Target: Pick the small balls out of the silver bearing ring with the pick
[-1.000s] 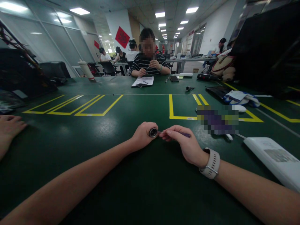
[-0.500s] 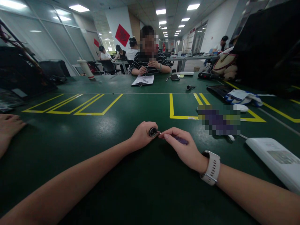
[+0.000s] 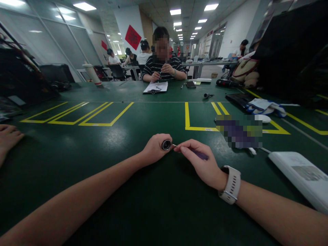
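My left hand point(image 3: 155, 149) is closed around a dark cylindrical part point(image 3: 166, 145). Its round, metal-rimmed open end faces me; the rest is hidden in the fist. In my right hand point(image 3: 198, 158), pinched between thumb and fingers, is a slim tool with a purple handle point(image 3: 201, 154) that looks like a screwdriver. Its thin metal shaft points left at the side of the part, just by my left fingers. Whether the tip touches the part I cannot tell. Both hands are over the near middle of the green table point(image 3: 143, 212).
Yellow tape point(image 3: 188, 116) marks the table. At right lie a white box-like device point(image 3: 294, 167), a blurred purple item point(image 3: 235, 131) and a white-blue cloth point(image 3: 266, 106). Further back sit a small dark part point(image 3: 207, 96) and a clipboard point(image 3: 155, 87) before a seated person point(image 3: 164, 68). Another person's hand point(image 3: 10, 138) rests at left.
My right hand and its tool have shifted very slightly right, and a bit more of the shaft shows. My left hand keeps its hold, while the view has moved slightly.
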The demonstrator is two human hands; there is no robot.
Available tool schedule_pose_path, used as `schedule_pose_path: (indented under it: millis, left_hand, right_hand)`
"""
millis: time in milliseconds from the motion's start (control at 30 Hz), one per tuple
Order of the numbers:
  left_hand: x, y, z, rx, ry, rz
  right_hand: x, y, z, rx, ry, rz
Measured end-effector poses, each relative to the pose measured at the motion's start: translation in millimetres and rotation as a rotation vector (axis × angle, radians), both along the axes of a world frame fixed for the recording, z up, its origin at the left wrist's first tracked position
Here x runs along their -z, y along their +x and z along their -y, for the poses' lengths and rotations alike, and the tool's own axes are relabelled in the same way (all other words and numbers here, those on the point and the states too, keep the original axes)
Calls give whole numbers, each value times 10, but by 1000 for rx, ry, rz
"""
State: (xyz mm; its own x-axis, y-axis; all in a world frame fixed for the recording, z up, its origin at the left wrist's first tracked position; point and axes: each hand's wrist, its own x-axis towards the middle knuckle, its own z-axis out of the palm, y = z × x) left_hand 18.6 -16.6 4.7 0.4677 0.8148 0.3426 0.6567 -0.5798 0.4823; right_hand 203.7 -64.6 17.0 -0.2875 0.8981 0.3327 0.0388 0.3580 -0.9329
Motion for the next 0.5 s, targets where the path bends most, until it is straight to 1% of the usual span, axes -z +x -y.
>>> schedule_pose_path:
  millis: [67, 100, 167, 300, 367, 433, 500]
  left_hand:
    - [-7, 8, 8, -13, 17, -40]
    - [-12, 12, 14, -16, 24, -58]
    - [-25, 17, 32, -7, 26, -85]
    - [-46, 16, 66, 19, 22, -77]
    - [-49, 13, 74, 39, 5, -53]
    - [-47, 13, 73, 58, -18, -24]
    - [-41, 13, 65, 60, -34, 13]
  right_hand:
    - [-26, -5, 25, 15, 47, 67]
    - [-29, -6, 26, 16, 41, 74]
    - [-16, -6, 8, -1, -32, 21]
    - [49, -2, -62, -86, -277, -241]
    - [75, 0, -85, -105, -373, -317]
    - [89, 5, -92, -114, -418, -334]
    - [89, 14, -81, -118, -378, -319]
